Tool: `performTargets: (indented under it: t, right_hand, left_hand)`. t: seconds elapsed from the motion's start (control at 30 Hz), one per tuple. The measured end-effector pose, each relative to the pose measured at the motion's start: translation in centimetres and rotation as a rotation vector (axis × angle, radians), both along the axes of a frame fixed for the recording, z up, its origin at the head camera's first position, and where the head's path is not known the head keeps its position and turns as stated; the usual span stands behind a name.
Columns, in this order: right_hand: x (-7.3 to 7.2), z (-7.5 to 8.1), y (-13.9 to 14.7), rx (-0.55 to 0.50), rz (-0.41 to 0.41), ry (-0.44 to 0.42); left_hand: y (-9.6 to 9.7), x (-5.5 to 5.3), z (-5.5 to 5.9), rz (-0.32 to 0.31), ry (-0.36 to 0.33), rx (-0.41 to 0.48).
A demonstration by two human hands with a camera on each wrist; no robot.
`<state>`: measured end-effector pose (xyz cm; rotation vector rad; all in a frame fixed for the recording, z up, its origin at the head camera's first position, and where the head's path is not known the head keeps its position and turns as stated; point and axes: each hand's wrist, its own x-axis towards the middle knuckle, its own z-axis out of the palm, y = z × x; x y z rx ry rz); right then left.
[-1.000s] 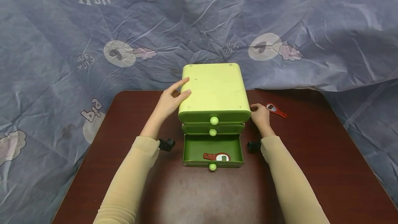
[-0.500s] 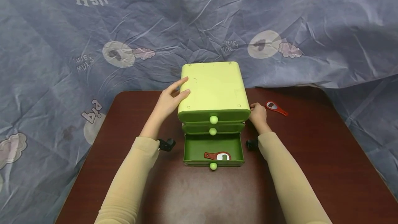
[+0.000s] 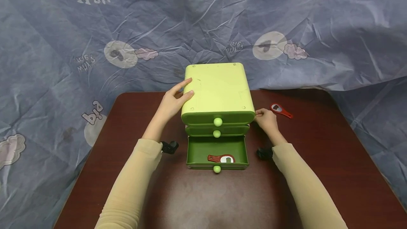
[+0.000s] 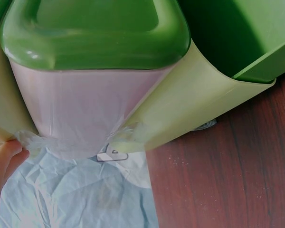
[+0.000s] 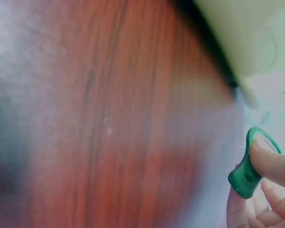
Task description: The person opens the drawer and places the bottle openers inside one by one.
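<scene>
A small drawer cabinet [image 3: 217, 87] with a pale yellow-green top and green drawer fronts stands mid-table. Its lowest drawer [image 3: 198, 147] is pulled out, with a red bottle opener [image 3: 219, 158] lying inside. My left hand [image 3: 167, 105] rests on the cabinet's upper left edge, thumb and fingers extended over the top. Beside the cabinet's right side is my right hand [image 3: 267, 121]. In the right wrist view its thumb and fingers pinch a green bottle opener [image 5: 247, 173]; the head view hides this opener. Another red bottle opener [image 3: 281, 110] lies on the table beyond the right hand.
The dark reddish-brown table [image 3: 318, 158] reaches back to a wrinkled blue-grey printed cloth [image 3: 203, 20]. Two closed drawers with round knobs sit above the pulled-out one. Each wrist wears a black camera mount.
My right hand has drawn slightly away from the cabinet's side, to the right and nearer me. The left hand stays on the cabinet, and the drawer has not moved.
</scene>
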<state>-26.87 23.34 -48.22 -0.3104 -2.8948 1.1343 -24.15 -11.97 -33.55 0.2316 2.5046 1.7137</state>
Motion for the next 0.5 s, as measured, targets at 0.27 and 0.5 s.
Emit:
performTargets:
  t: [0.27, 0.5]
  right_hand:
    - [3.0, 2.2, 1.2, -0.099, 0.030, -0.039]
    - [6.5, 4.6, 2.0, -0.111, 0.069, -0.015]
  left_hand:
    - [-0.6, -1.4, -2.1, 0.006, 0.020, 0.014]
    - [-0.5, -1.3, -2.1, 0.005, 0.034, 0.021]
